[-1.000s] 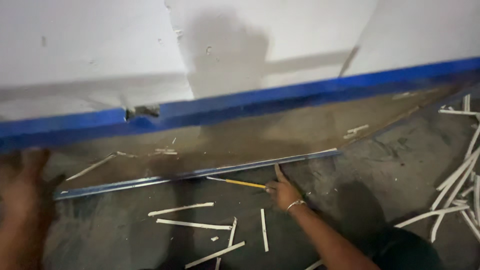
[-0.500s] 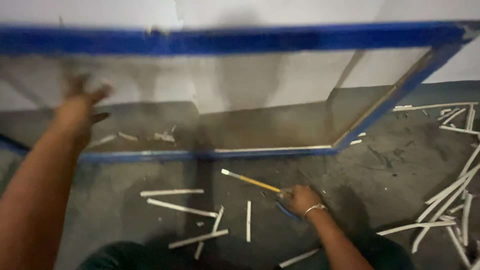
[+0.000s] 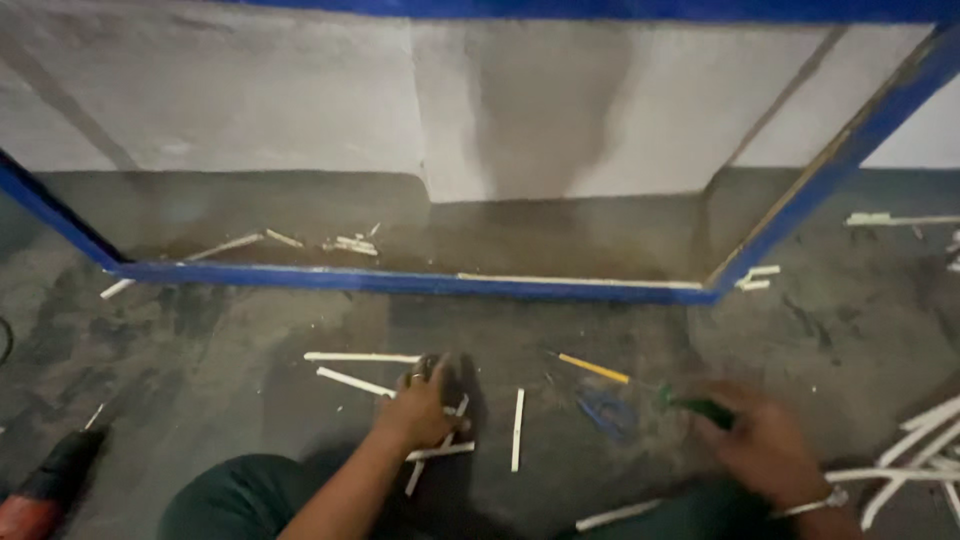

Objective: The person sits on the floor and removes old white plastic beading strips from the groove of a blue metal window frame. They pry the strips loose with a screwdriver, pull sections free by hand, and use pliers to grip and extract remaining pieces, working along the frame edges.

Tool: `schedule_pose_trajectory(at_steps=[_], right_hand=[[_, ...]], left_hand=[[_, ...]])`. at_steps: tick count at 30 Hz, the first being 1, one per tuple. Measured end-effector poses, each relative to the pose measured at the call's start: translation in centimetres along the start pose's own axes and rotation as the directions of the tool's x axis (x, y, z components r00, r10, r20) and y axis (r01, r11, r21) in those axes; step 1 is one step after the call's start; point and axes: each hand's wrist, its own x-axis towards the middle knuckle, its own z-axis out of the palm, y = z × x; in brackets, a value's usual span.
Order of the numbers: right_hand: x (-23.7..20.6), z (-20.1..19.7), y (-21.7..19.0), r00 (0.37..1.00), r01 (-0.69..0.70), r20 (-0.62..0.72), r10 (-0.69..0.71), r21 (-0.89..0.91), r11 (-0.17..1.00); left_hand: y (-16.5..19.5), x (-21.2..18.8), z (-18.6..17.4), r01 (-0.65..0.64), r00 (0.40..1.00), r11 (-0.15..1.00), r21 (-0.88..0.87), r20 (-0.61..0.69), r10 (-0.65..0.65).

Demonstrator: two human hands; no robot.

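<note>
A: How were the hands set?

B: The left hand [image 3: 420,405] was pressed flat, fingers spread, on white strips [image 3: 440,450] just below the blue frame [image 3: 400,280], clamped on nothing. The right hand [image 3: 765,450] was closed on a green-handled tool [image 3: 700,405], seemingly for steadiness.

A: Any containers?

B: None were seen; a red drill [image 3: 40,490] lay far left of the frame.
</note>
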Motion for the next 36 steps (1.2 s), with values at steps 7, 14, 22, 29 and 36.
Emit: schedule_pose_trajectory(at_steps=[7, 14, 22, 29, 36], right_hand=[[-0.8, -0.6, -9.3, 0.978, 0.043, -0.208, -0.020, 0.106, 0.993], [-2.5, -2.1, -12.0, 0.969, 0.031, -0.246, -0.008, 0.092, 0.995], [-3.4, -4.5, -13.0, 0.924, -0.269, -0.266, 0.276, 0.063, 0.961], [-0.1, 1.6, -12.9, 0.983, 0.077, 0.059, -0.173, 0.723, 0.686], [6.9, 11.0, -2.5, 0.979, 0.146, 0.176, -0.104, -0.249, 0.958]], left_hand=[[1.2, -2.9, 1.2, -0.268, 0.956, 0.790, 0.551, 0.251, 0.150], [-3.5, 0.3, 0.8, -0.143, 0.989, 0.822, 0.551, 0.052, 0.137], [-3.5, 0.5, -1.8, 0.173, 0.945, 0.937, 0.304, -0.319, -0.071], [7.2, -1.8, 4.8, -0.685, 0.691, 0.628, -0.369, -0.600, 0.402], [8.0, 3.5, -1.4, -0.797, 0.600, -0.020, -0.603, -0.796, 0.079]])
